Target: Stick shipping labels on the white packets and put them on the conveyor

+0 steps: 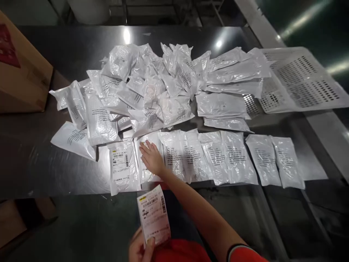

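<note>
1. The left hand (143,245) pinches a shipping label (154,218) between thumb and fingers, in front of the near edge. This label has a yellow mark and 2 barcodes; its printed code I cannot read surely.
2. The right hand (152,160) lies on a white poly mailer (149,175), fingers a little spread and gripping nothing. A yellow mark shows beside the fingertips.
3. Just left of it, a labelled mailer (121,182) carries a similar label, also with yellow mark and barcodes.
4. To the right, 6 mailers (229,156) show dark printed lines, too small for reading.
5. This row lies close along the surface's (73,178) near edge; bare metal shows at its left.
6. Behind is a mailer pile (155,87), between a carton (24,80) and a perforated basket (308,80).
</note>
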Available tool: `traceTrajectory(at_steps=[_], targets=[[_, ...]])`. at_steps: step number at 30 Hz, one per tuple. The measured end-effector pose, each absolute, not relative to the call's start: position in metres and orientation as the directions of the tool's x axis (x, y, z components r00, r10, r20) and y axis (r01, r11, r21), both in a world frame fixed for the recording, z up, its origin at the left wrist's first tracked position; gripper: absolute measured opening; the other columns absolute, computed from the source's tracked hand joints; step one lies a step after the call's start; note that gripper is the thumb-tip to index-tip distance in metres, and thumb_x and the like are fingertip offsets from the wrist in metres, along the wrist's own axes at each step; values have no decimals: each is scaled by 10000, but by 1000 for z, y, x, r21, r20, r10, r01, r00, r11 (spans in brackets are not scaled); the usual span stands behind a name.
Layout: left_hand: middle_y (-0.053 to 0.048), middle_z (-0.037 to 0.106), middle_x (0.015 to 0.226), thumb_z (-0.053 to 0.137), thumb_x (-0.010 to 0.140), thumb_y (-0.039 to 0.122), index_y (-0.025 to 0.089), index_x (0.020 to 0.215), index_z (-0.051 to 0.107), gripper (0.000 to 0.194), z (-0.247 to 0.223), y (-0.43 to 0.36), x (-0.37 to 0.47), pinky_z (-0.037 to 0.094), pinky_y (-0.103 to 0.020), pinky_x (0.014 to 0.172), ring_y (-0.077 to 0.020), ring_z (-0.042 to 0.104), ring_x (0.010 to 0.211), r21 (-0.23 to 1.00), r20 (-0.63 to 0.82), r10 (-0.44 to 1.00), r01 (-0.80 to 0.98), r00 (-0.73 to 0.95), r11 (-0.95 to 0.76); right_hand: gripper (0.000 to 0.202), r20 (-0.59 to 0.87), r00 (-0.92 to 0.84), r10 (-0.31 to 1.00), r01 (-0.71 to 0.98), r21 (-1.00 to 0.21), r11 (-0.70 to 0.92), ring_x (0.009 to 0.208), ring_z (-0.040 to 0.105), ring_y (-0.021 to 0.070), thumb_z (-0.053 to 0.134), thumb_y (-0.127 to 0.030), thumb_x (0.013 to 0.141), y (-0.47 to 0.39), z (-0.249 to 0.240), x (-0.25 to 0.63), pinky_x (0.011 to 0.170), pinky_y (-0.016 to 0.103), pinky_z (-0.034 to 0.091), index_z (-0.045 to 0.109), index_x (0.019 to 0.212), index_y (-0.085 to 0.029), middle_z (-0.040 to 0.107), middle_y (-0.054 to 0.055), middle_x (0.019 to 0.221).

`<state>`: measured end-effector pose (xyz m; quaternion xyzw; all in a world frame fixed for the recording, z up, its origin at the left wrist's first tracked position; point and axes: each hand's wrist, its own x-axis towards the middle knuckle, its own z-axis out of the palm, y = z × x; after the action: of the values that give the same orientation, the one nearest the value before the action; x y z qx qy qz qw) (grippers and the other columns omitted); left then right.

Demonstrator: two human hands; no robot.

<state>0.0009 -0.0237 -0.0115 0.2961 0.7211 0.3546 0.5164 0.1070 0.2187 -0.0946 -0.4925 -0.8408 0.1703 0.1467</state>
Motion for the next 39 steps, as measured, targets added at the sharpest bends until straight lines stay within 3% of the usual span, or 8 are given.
traceTrajectory(at_steps=[5,9,13,17,25,33,37,39], targets=[[-115,782,901,736,654,564,168,835,798,440,-3,6,13,568,-366,791,-328,701,897,750,-661,714,-222,-228,623,259,170,-423,890,653,-624,429,1310,469,269,485,-220,933,179,-82,120,1102,510,372,673,1111,-216,660,60,1235],[-116,789,874,761,643,549,152,893,789,470,-4,10,27,573,-373,797,-316,712,851,687,-723,659,-313,-208,656,312,244,-179,953,552,-777,303,1025,658,193,429,-167,932,141,-58,163,917,373,535,648,1145,-232,718,47,1063],[-121,787,947,763,648,534,150,934,783,479,-10,3,42,569,-363,825,-327,705,930,658,-751,632,-296,-190,692,421,214,-234,948,773,-551,315,1366,385,296,471,-215,907,167,-54,209,1112,521,327,545,1317,-156,520,132,1404],[-130,789,927,772,619,553,140,877,788,487,-16,-11,56,576,-406,825,-355,705,926,663,-748,618,-239,-242,709,606,26,-359,933,865,-365,344,1441,215,326,502,-317,891,190,-75,220,1152,539,217,387,1448,-107,304,137,1544],[-121,793,891,800,599,537,148,910,785,499,-13,-15,85,592,-387,781,-341,715,907,648,-762,575,-347,-298,679,662,-46,-342,938,907,-277,317,1457,63,392,534,-391,879,189,-87,199,1129,667,45,348,1478,-178,212,115,1579],[-128,778,999,751,676,532,157,1001,771,497,-7,7,102,560,-413,886,-323,703,940,689,-721,681,-244,-133,682,475,-9,-339,941,763,-588,269,1472,76,309,443,-337,949,201,-90,221,1172,593,85,463,1410,-225,307,62,1554],[-126,777,1000,717,709,543,160,1024,764,498,-9,17,96,544,-448,908,-326,700,937,708,-702,706,-199,-91,678,467,-89,-213,973,376,-927,-2,1306,473,225,219,-317,1014,194,-50,248,1066,466,400,637,1202,-228,597,64,1327],[-119,776,1002,701,730,533,166,1039,758,483,-13,21,93,533,-453,922,-323,699,941,714,-692,722,-181,-30,677,386,-135,-289,948,202,-976,-78,1054,646,195,331,-355,992,187,-29,260,877,365,532,656,1147,-216,694,64,1142]])
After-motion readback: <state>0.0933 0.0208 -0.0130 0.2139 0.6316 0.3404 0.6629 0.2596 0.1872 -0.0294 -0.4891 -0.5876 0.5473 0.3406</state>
